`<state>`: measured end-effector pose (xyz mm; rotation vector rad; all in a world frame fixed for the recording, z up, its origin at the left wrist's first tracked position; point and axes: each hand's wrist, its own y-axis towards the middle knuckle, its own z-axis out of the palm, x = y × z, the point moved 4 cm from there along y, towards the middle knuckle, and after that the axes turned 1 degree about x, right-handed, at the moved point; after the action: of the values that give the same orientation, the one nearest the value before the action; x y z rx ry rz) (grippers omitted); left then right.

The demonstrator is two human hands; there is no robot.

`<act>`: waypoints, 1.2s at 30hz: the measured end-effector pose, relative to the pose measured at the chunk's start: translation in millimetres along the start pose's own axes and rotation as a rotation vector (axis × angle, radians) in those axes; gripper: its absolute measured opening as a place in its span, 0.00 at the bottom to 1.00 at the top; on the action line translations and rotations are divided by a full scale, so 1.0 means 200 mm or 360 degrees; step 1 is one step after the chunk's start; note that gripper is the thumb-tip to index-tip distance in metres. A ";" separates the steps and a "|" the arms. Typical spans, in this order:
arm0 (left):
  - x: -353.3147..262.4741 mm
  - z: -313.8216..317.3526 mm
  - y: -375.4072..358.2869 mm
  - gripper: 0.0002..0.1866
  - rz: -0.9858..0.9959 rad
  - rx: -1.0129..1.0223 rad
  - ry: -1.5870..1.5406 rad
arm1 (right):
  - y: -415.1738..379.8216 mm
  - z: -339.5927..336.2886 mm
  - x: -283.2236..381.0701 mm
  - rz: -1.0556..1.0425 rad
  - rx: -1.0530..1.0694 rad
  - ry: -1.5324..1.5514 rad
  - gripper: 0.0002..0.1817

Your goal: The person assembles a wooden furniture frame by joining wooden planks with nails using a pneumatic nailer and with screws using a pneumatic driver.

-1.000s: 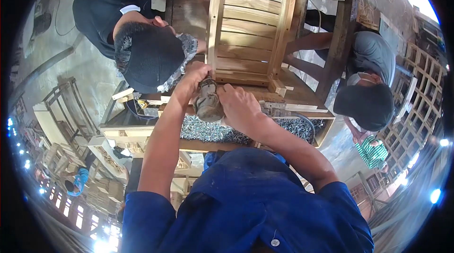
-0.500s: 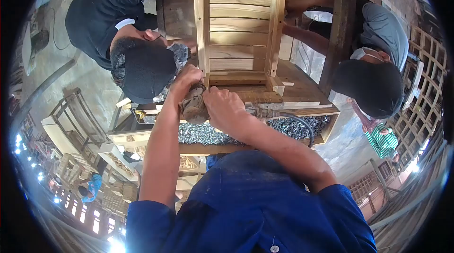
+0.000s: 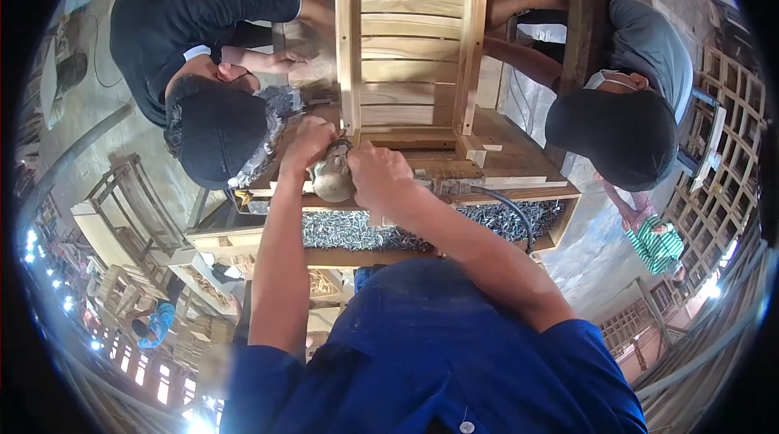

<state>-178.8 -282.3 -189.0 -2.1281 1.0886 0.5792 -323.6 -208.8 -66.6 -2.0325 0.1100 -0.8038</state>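
Fingers of both hands, left (image 3: 307, 144) and right (image 3: 375, 176), around one drill (image 3: 331, 178); two co-workers beside one slatted frame (image 3: 410, 44).

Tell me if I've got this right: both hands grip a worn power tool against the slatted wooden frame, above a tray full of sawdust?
Not quite. In the head view the tray holds screws, not sawdust. The rest stands: left hand and right hand grip the power tool against the slatted frame.

A worn power tool (image 3: 333, 177) is gripped by the left hand (image 3: 307, 142) and right hand (image 3: 378, 176) against a slatted wooden frame (image 3: 410, 44), above a tray of screws (image 3: 357, 231)
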 end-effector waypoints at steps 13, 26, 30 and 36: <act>0.20 0.26 0.03 0.18 0.0342 -0.0090 -0.1259 | -0.04 -0.06 -0.01 -0.0086 0.0025 -0.0073 0.23; -0.38 -0.45 -0.11 0.15 -0.1007 -0.1001 -0.1201 | 0.00 -0.11 -0.02 0.0057 0.0125 -0.0076 0.21; -0.50 -0.40 -0.09 0.15 -0.0928 -0.1503 -0.1118 | 0.02 -0.10 0.00 0.0142 0.0175 -0.0076 0.24; -0.55 -0.44 -0.08 0.18 -0.0851 -0.1602 -0.0727 | 0.06 -0.10 0.00 0.0115 0.0305 -0.0203 0.26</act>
<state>-217.9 -281.7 -53.0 -2.7119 -0.1233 1.4439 -331.9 -230.5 -68.0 -1.8818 0.0324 -0.6141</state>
